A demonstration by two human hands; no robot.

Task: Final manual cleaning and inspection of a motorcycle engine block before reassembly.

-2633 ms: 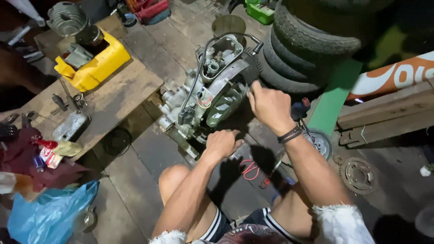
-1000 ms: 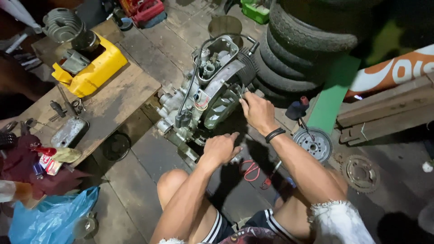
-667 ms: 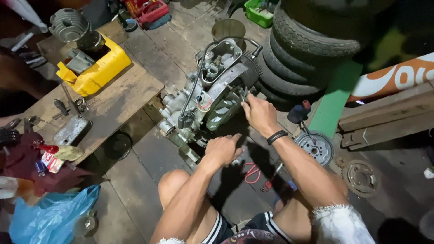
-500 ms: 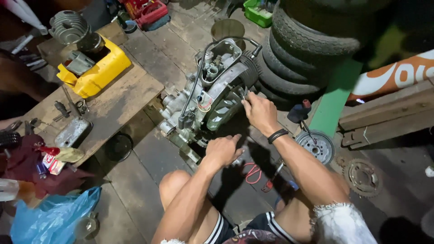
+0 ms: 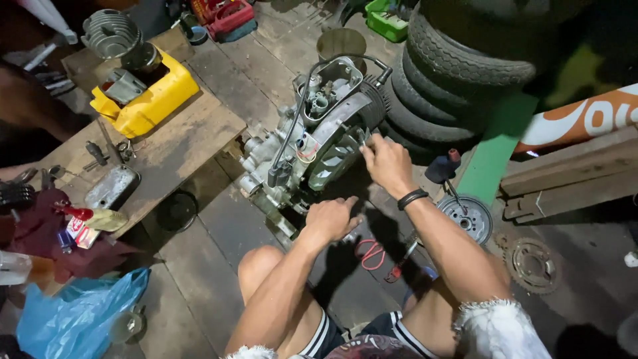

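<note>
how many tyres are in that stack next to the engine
About 4 black rubber tyres show, all in one stack right of the grey metal engine: bottom, next, third, top. The frame edge and darkness may hide more.

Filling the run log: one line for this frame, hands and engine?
left hand: on engine's lower edge | right hand: fingers at its finned side | engine: on floor beside stacked tyres | grip: unclear

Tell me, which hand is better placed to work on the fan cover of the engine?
Right, probably. The right hand already has its fingers at the finned fan cover; the left hand is lower, by the engine base.
</note>
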